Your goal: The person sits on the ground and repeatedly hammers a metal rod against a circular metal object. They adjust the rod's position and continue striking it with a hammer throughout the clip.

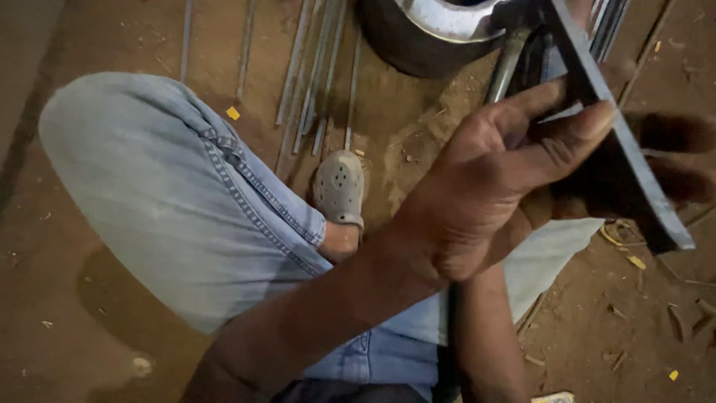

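My left hand (492, 179) reaches across my body, with its thumb and fingers pinched on the edge of a dark flat metal bar (634, 172). The bar slants from the top centre down to the right. My right hand (675, 160) is mostly hidden behind the bar and the left hand. Only its dark, curled fingers show to the right of the bar, and they appear wrapped on it from behind. My right forearm (485, 336) rises from the bottom edge, with a thin dark rod (450, 328) beside it.
I sit on a dirt floor with my bent knee in blue jeans (164, 186) at left and a grey perforated clog (339, 186) on my foot. Several thin metal rods (313, 75) lie at the top. A round metal vessel (432, 30) stands at top centre.
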